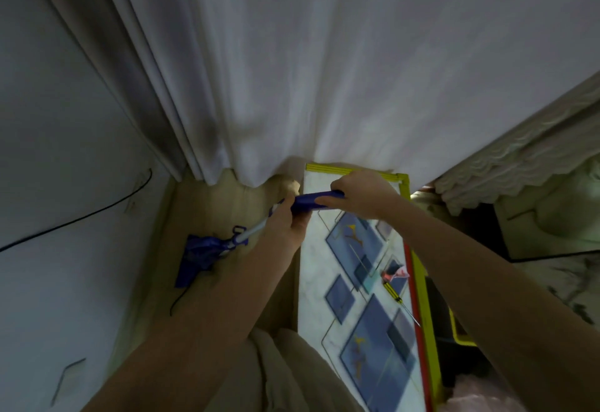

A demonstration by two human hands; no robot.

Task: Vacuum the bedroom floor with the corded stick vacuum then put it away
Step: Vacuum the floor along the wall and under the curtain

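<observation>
A: Where is your right hand?

B: It is on the blue handle of the stick vacuum. Your fingers curl over the top of the handle and clench it firmly.

A: And your left hand?

B: Just below it, wrapped round the white tube where it meets the handle. Both of your hands grasp the vacuum, one right next to the other.

A: Where does the vacuum itself sit?

B: Its blue body is down on the pale wood floor, in the corner between the grey wall and the white curtain. The tube slants up from it to your hands. A thin black cord runs across the wall on your left, and another stretch trails on the floor below the body.

A: What is to your right?

B: A patterned tabletop with a yellow frame; a yellow-and-black screwdriver lies on it. Your right hand hovers over its far end
</observation>
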